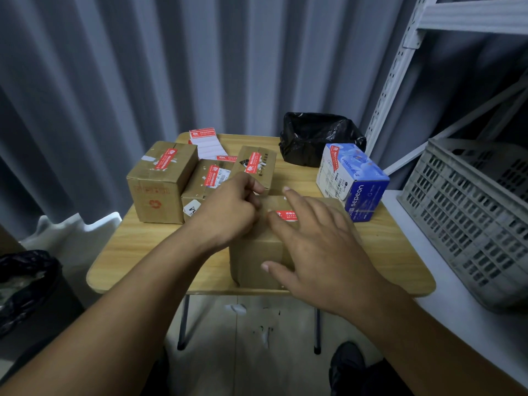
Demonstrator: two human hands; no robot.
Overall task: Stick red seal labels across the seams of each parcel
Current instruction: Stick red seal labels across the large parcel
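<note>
The right hand (323, 247) spreads straight fingers (298, 200) over the brown carton (257, 258) at centre frame, holding nothing. A red seal label (287, 215) lies on the carton's top, just beside the forefinger. The left hand (228, 207) curls its fingers left of the label; whether they pinch anything cannot be told. Toward the upper left, sealed cartons (160, 181) and a label stack (204, 144) stand on the wooden bench (137, 247).

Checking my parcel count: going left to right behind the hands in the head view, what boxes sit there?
Large brown box → low brown box → small brown box → blue and white box.
</note>
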